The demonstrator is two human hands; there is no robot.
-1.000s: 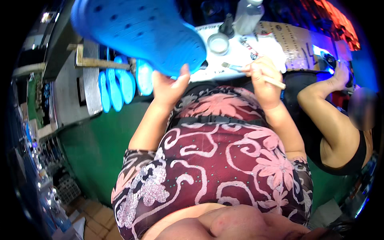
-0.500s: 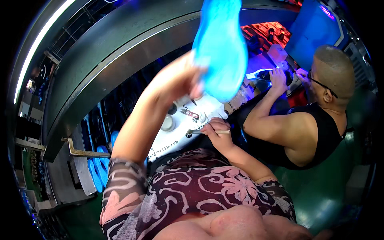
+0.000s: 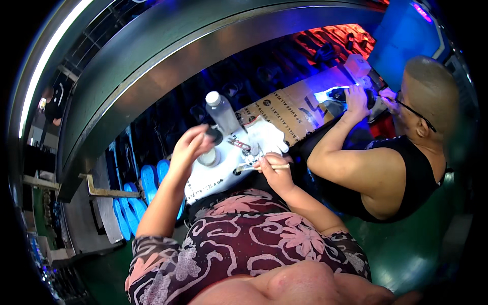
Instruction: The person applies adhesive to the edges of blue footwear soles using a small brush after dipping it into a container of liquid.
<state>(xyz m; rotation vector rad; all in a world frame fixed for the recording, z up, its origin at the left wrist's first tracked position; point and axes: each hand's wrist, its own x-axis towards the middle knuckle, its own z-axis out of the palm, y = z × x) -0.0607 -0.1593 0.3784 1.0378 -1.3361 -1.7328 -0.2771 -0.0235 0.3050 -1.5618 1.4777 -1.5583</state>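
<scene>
My right hand (image 3: 276,172) is closed on a slim brush (image 3: 249,168) with a pale wooden handle, held level above a white printed cloth (image 3: 203,186). My left hand (image 3: 189,148) is raised over the cloth's left side, fingers loosely apart and slightly blurred. Its fingertips are beside a round black lid (image 3: 215,134); contact cannot be made out. Just below stands a small open jar (image 3: 208,156) with pale contents. A clear bottle with a white cap (image 3: 222,113) stands behind. Small red-handled snips (image 3: 239,144) lie near a white glove (image 3: 267,134).
Blue shoe soles (image 3: 149,183) stand at my left near a metal bracket (image 3: 112,193). A long metal beam (image 3: 127,84) curves across ahead. Brown cardboard (image 3: 292,114) lies beyond the cloth. At right, a co-worker (image 3: 371,162) handles a dark shoe under blue light.
The bright blue sole has left my left hand, which has come down and back toward the jar. The bottle now shows. My right hand keeps the brush in nearly the same place.
</scene>
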